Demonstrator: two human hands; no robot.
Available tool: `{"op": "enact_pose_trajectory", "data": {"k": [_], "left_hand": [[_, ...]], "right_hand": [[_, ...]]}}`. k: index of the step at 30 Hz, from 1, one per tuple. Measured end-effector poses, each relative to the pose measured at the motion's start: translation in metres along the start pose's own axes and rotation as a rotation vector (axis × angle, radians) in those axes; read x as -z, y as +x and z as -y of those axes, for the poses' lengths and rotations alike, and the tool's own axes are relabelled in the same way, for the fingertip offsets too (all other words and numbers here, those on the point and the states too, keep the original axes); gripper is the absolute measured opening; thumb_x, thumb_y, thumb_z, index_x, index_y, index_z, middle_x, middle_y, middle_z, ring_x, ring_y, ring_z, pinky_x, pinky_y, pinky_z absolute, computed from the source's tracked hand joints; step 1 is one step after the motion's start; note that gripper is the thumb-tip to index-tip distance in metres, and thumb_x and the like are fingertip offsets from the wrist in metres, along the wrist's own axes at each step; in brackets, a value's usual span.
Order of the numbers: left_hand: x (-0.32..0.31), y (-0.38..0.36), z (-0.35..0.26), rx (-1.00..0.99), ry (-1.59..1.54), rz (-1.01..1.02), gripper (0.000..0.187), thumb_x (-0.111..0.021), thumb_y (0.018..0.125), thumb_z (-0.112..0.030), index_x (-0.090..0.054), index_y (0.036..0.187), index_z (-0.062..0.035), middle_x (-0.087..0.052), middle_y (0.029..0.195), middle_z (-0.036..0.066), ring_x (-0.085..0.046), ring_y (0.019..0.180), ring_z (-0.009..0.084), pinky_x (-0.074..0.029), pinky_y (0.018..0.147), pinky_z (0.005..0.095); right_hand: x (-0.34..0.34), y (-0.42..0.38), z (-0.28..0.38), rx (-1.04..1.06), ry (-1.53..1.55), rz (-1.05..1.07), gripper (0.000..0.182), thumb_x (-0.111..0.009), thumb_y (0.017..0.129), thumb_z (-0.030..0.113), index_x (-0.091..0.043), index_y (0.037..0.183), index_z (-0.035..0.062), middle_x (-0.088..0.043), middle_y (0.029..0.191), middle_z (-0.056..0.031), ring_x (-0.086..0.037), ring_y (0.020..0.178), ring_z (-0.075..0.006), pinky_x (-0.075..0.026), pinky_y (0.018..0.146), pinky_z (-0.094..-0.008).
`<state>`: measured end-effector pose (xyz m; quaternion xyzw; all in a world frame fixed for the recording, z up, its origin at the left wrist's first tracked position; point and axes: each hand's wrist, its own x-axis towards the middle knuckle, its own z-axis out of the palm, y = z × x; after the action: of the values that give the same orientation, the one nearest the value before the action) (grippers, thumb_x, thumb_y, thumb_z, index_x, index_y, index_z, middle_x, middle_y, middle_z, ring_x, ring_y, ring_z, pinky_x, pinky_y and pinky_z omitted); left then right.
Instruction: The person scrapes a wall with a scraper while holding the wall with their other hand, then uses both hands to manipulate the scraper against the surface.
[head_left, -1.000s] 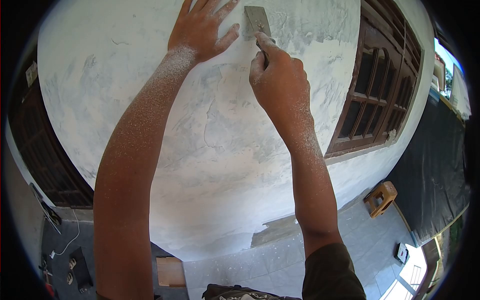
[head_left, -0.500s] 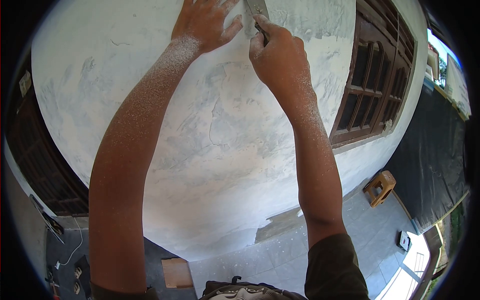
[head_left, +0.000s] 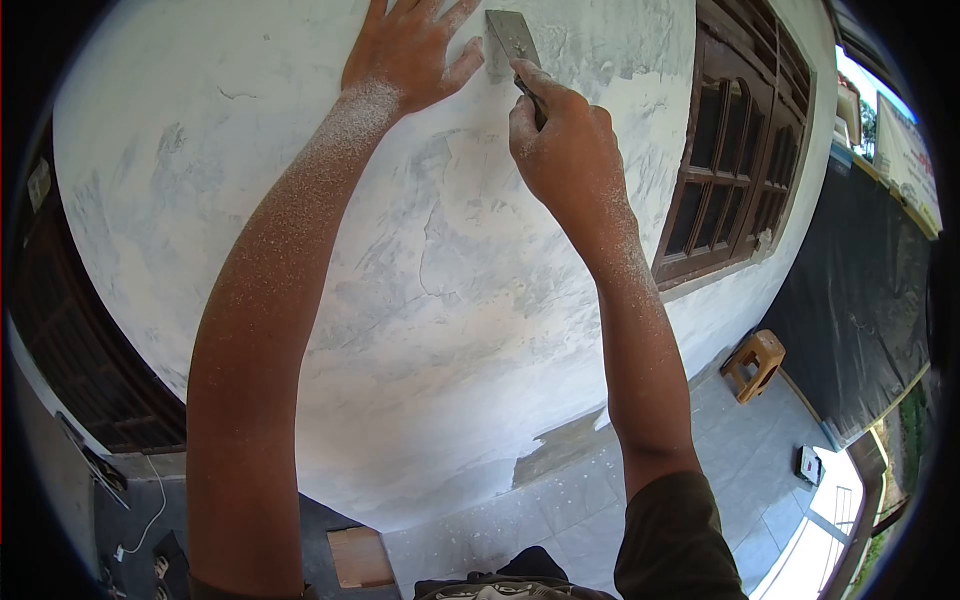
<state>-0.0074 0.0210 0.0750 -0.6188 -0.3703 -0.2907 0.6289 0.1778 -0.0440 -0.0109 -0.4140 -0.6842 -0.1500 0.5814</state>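
Right hand (head_left: 572, 140) — fingers wrapped round a scraper (head_left: 514, 36), blade at twelve o'clock. Left hand (head_left: 400, 55) — fingers spread wide at the wall (head_left: 450, 390), eleven o'clock.

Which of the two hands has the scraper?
The right hand, on the window side: it grips the scraper. The left hand is spread open at the wall, with no tool visible.

Brown-framed window (head_left: 728, 180), tan stool (head_left: 764, 352) on grey tiles (head_left: 565, 505), black sheeting (head_left: 850, 300), flat brown panel (head_left: 361, 557)
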Motion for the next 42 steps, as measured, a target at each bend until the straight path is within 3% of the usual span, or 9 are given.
{"op": "enact_pose_trajectory", "data": {"k": [3,19,22,28,34,37,42], "left_hand": [[0.0,0.001,0.001,0.001,0.015,0.008,0.069,-0.044,0.098,-0.048,-0.038,0.153,-0.0071,-0.025,0.164,0.018,-0.016,0.154,0.0311,-0.006,0.125,0.0546],[-0.002,0.0,0.0,0.015,-0.014,-0.013,0.069,-0.041,0.099,-0.05,-0.036,0.154,-0.0082,-0.024,0.164,0.016,-0.014,0.155,0.0285,-0.004,0.126,0.0531],[-0.001,0.001,0.001,0.011,-0.003,0.038,0.069,-0.042,0.099,-0.049,-0.036,0.154,-0.0078,-0.024,0.164,0.016,-0.014,0.155,0.0288,-0.004,0.126,0.0533],[0.001,0.0,-0.001,0.016,-0.032,0.0,0.069,-0.043,0.098,-0.048,-0.036,0.154,-0.0079,-0.023,0.165,0.016,-0.014,0.155,0.0295,-0.004,0.126,0.0533],[0.002,0.0,0.0,0.016,-0.011,0.034,0.069,-0.043,0.098,-0.049,-0.037,0.154,-0.0075,-0.023,0.165,0.016,-0.015,0.154,0.0293,-0.006,0.125,0.0533],[0.007,0.001,-0.003,0.034,0.01,0.043,0.07,-0.043,0.098,-0.049,-0.036,0.154,-0.0071,-0.023,0.165,0.016,-0.015,0.154,0.0288,-0.006,0.126,0.053],[0.0,0.001,0.0,0.021,0.007,0.044,0.071,-0.042,0.098,-0.049,-0.034,0.155,-0.0073,-0.023,0.165,0.015,-0.013,0.155,0.028,-0.004,0.126,0.0524]], "right_hand": [[-0.002,0.014,0.0,0.053,0.034,-0.074,0.035,-0.057,0.095,0.015,-0.068,0.129,0.0096,-0.075,0.098,-0.0208,-0.075,0.084,-0.0339,-0.062,0.078,-0.0464],[0.001,0.002,0.003,0.002,0.056,0.012,0.038,-0.057,0.094,0.013,-0.067,0.13,0.0077,-0.074,0.096,-0.0224,-0.075,0.083,-0.0338,-0.062,0.078,-0.0462],[-0.004,0.024,0.002,0.076,0.02,-0.067,0.037,-0.057,0.094,0.014,-0.067,0.13,0.0081,-0.074,0.096,-0.0216,-0.075,0.083,-0.0331,-0.062,0.078,-0.0463],[-0.001,0.001,0.0,0.004,0.059,-0.003,0.038,-0.058,0.094,0.014,-0.067,0.13,0.008,-0.075,0.098,-0.0208,-0.075,0.085,-0.0347,-0.061,0.08,-0.0473],[-0.004,0.02,0.001,0.068,0.065,-0.064,0.037,-0.058,0.094,0.013,-0.067,0.129,0.0072,-0.074,0.098,-0.0217,-0.075,0.083,-0.0339,-0.062,0.077,-0.0461],[-0.001,-0.001,0.001,0.015,0.035,0.017,0.037,-0.058,0.094,0.013,-0.067,0.13,0.0066,-0.074,0.099,-0.0228,-0.075,0.082,-0.0345,-0.062,0.077,-0.0459],[-0.002,0.02,0.004,0.039,0.064,-0.04,0.036,-0.058,0.095,0.013,-0.067,0.13,0.0066,-0.074,0.098,-0.0231,-0.075,0.081,-0.0343,-0.062,0.077,-0.0457]]}}
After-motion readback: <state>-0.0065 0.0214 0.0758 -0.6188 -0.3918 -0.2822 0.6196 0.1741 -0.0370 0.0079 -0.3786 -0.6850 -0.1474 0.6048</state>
